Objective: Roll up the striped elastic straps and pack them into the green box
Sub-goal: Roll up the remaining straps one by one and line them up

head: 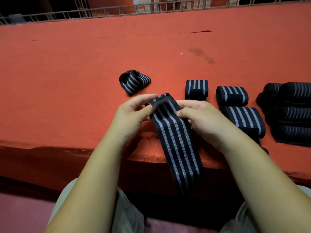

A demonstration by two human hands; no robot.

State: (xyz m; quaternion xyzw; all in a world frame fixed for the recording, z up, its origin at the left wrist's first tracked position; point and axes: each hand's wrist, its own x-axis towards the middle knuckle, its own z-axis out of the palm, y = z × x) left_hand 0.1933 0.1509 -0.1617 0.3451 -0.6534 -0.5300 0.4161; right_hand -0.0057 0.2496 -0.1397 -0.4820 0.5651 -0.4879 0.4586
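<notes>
Black-striped strap (176,140) pinched at its far end by curled fingers (144,98) of left hand (133,113) and right hand (202,118), tail hanging off near bench (84,64) edge; rolling barely begun. Rolled straps (232,95) waiting right; box unseen, packing likely all left.

left hand (133,113): bare, broad across the palm; fingers short and thick.
right hand (202,118): bare, same build; thumbnail looks cut short, edge blurred.
left forearm (94,165): bare over all its visible length, smooth, widening toward the lower edge of view.
right forearm (249,165): bare likewise; faint crease where it meets the hand.
left trouser leg (124,214): pale khaki-grey woven cloth, loose, soft folds along the thigh.
right trouser leg (235,221): same cloth and colour; shows only as slivers on either side of the forearm.
light: dim and warm, so the cloth's exact shade is uncertain.
</notes>
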